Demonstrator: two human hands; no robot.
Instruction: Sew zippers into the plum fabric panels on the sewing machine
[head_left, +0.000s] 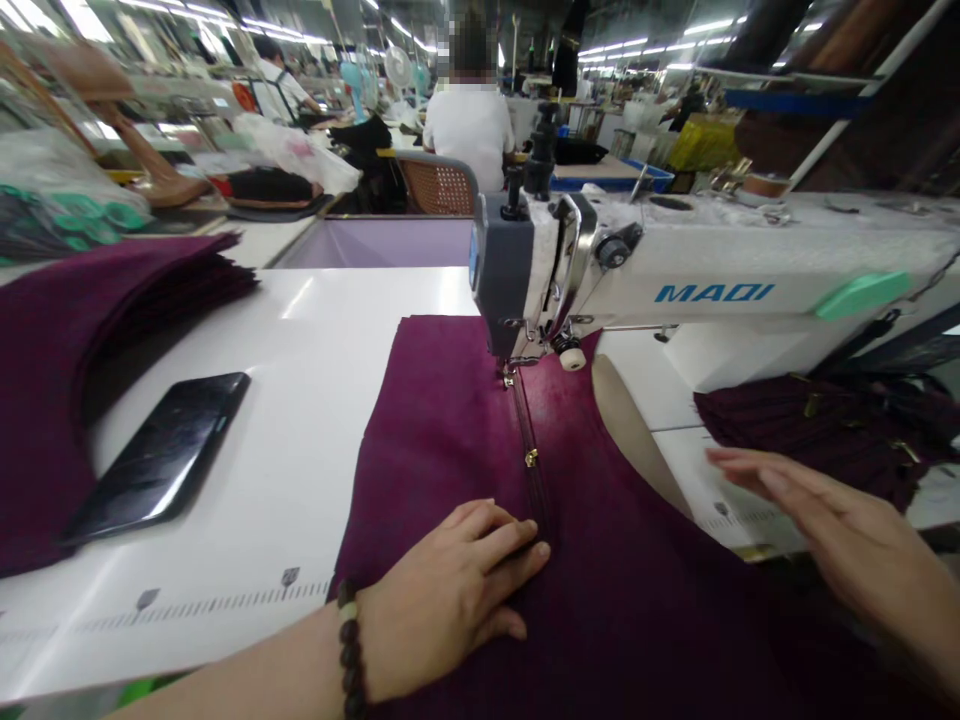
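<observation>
A dark purple piece of fabric lies across the table and beneath the presser foot of a white sewing machine. Down its middle runs a zipper with a gold-coloured pull; its far end is at the foot. My left hand, with a beaded bracelet at the wrist, rests on the fabric, fingertips beside the zipper's near end, gripping nothing. Raised at the right, my right hand has its fingers stretched out and holds nothing visible. It is slightly blurred, near a pile of dark zippers.
Stacked purple fabric pieces lie on the left, partly under a black phone. Printed ruler marks run along the table's front edge. A person in a white shirt sits ahead, in front of a brown chair back.
</observation>
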